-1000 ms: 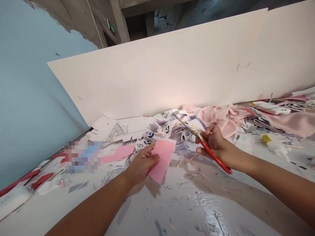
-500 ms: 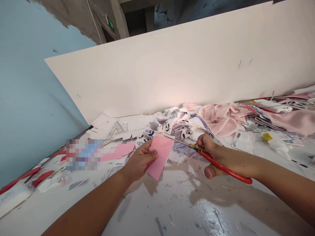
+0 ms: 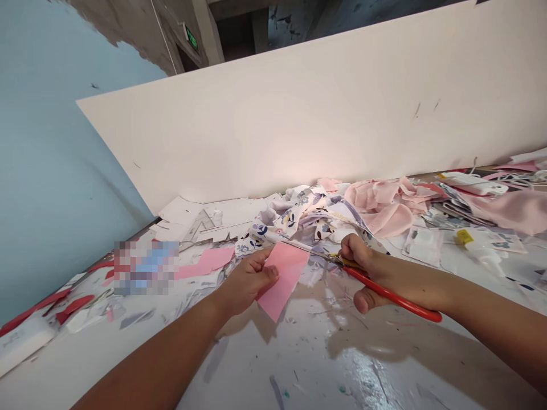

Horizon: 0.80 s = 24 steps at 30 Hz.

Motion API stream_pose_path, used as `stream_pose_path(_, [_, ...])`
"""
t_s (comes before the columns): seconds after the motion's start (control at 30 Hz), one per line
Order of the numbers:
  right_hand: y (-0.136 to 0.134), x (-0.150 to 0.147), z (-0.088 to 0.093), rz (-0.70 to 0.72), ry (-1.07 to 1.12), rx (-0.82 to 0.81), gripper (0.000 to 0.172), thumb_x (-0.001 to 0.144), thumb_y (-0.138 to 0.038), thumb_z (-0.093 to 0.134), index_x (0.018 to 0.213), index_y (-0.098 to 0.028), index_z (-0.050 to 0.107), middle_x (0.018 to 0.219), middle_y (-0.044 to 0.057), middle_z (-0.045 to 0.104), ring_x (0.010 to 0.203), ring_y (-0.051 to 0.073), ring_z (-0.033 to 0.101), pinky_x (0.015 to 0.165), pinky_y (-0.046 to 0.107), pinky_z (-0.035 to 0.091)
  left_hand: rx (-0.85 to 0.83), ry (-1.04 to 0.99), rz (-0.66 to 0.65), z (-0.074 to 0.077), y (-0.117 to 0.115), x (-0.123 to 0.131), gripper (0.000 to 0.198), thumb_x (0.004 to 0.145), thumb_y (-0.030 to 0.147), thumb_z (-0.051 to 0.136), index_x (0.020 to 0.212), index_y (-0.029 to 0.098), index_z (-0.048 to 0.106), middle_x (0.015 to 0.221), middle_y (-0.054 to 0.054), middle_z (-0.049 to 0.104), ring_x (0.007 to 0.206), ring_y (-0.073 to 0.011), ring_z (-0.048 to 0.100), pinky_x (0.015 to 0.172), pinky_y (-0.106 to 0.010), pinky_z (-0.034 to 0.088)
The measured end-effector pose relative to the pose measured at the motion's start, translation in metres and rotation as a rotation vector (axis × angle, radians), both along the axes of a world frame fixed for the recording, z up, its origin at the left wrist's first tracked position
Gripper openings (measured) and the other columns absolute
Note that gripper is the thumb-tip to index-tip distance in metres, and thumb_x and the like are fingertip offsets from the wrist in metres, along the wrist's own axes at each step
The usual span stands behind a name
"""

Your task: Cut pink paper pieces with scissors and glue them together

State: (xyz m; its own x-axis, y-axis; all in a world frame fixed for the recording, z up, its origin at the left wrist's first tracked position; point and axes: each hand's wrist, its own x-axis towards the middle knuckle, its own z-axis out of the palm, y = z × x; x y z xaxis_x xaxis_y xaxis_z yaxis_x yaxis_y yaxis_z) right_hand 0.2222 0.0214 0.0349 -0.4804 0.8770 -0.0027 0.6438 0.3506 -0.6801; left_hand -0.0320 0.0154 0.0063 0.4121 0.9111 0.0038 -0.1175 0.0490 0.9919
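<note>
A pink rectangular piece, paper or thin cloth, is pinched between the thumb and fingers of my left hand. My right hand is closed around the handles of red-handled scissors. The scissor blades point left and lie along the far edge of the pink piece; whether they are parted there I cannot make out. Behind both hands is a heap of flower-printed fabric. More pink pieces lie to the left of my left hand.
A white panel stands along the table's back, with a blue wall at left. Pale pink cloth and a bottle with a yellow label lie at right. Red scraps and white card are at left. Small cuttings litter the white tabletop.
The pink piece has shifted slightly right and down with my left hand, bringing its far edge under the blades. My right hand and the scissors have barely moved.
</note>
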Motion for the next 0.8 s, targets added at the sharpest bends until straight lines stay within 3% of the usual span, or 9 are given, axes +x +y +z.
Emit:
stream_pose_path(0.23, [0.000,0.003,0.015,0.121,-0.055,-0.118,0.041,0.060,-0.039,0.059,0.074,-0.024,0.023,0.072,-0.004,0.038,0.058,0.012,0.036,0.053,0.028,0.036,0.036,0.048,-0.034,0.001,0.000,0.001,0.035,0.075,0.030,0.056,0.108,0.020,0.054,0.077,-0.002,0.054,0.060,-0.0085,0.048,0.053,-0.021,0.038])
stream_pose_path(0.47, [-0.002,-0.002,0.003,0.014,0.021,0.023,0.041,0.057,-0.043,0.056,0.071,-0.023,0.022,0.065,-0.005,0.032,0.053,0.011,0.028,0.046,0.024,0.029,0.042,0.077,-0.033,0.001,-0.001,0.000,0.037,0.075,0.032,0.055,0.110,0.020,0.053,0.076,-0.002,0.053,0.060,-0.0082,0.047,0.054,-0.021,0.036])
stream_pose_path(0.8, [0.002,-0.001,-0.004,0.036,0.035,0.054,0.041,0.060,-0.046,0.054,0.071,-0.023,0.022,0.059,-0.007,0.030,0.049,0.009,0.023,0.042,0.023,0.025,0.046,0.104,-0.018,0.000,0.000,-0.001,0.039,0.074,0.034,0.055,0.110,0.018,0.052,0.075,-0.002,0.051,0.058,-0.0076,0.044,0.052,-0.021,0.033])
